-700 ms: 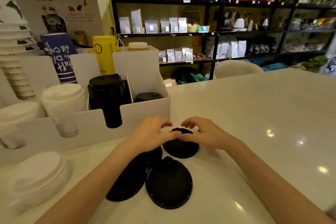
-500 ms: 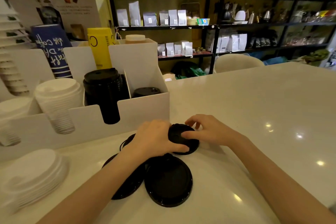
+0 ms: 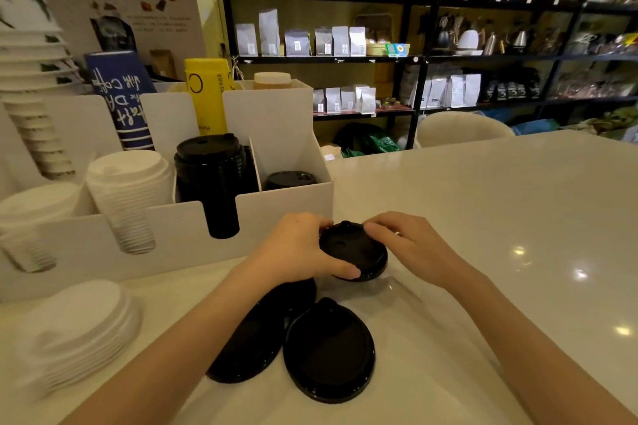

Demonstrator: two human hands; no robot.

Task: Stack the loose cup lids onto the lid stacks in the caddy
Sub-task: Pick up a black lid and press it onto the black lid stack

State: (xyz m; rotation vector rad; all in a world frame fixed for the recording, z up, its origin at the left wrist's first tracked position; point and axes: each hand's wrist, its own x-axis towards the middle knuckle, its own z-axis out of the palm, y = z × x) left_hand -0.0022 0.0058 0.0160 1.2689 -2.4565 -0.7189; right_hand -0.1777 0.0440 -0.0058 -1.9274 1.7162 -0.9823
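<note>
Small black lid [image 3: 354, 252] now lifted off table since earlier | left hand [image 3: 300, 248], right hand [image 3: 411, 248] fingers clamped on rim, before caddy [image 3: 286, 207] | risk: loose pinch drops lid.

Head-worn view looks forward and down, close over the white counter [image 3: 483, 217] toward shelves [image 3: 414, 59].

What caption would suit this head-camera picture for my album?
Both hands, left and right, lift a black cup lid beside the white caddy.
</note>
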